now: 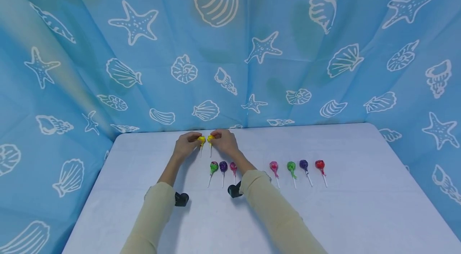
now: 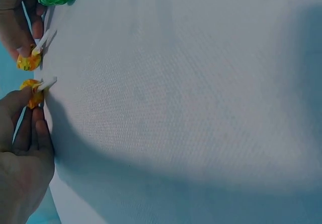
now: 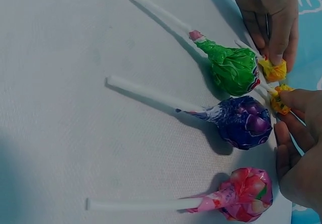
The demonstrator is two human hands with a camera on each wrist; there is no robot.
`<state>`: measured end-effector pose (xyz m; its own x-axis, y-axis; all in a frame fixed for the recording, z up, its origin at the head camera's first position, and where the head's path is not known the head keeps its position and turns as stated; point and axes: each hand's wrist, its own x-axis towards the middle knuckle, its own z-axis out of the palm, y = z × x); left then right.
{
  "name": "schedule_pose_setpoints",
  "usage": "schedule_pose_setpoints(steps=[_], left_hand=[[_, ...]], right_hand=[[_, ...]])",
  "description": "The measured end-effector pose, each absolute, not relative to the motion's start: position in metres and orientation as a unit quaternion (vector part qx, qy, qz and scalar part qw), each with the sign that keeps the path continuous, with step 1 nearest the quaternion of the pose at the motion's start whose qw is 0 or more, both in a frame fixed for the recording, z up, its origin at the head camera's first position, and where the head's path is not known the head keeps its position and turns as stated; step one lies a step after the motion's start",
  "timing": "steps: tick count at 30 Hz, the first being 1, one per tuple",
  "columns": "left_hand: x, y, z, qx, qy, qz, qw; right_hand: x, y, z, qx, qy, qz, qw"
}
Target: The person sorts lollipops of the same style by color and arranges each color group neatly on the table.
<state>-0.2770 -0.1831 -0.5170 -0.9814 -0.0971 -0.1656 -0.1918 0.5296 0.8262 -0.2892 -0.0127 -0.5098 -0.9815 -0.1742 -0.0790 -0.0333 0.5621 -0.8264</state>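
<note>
Near the far edge of the table, my left hand (image 1: 187, 145) pinches a yellow-wrapped lollipop (image 2: 31, 94) by its head. My right hand (image 1: 225, 142) pinches a second yellow lollipop (image 3: 283, 99) close beside it, the two heads a small gap apart and both sticks toward me. Just nearer than the hands lie three lollipops in a row: a green one (image 3: 234, 69), a purple one (image 3: 245, 122) and a pink one (image 3: 247, 194). The pink one is partly covered by my right forearm's gear in the head view.
Farther right another row lies on the white table (image 1: 360, 214): a pink lollipop (image 1: 274, 165), a green lollipop (image 1: 291, 167), a purple lollipop (image 1: 304, 165) and a red lollipop (image 1: 319, 165). A blue curtain (image 1: 230, 46) with shell prints hangs behind the table.
</note>
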Motion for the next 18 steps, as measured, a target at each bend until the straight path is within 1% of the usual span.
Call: schedule_pose_setpoints(steps=[9, 18], left_hand=[[-0.2771, -0.1830, -0.5166, -0.070, 0.871, 0.484, 0.046], [-0.2777, -0.1848, -0.5201, -0.078, 0.870, 0.484, 0.051]], right_hand=[[-0.2902, -0.0120, -0.5110, -0.065, 0.881, -0.463, 0.070], [-0.2883, -0.0129, -0.5089, -0.058, 0.880, -0.464, 0.085]])
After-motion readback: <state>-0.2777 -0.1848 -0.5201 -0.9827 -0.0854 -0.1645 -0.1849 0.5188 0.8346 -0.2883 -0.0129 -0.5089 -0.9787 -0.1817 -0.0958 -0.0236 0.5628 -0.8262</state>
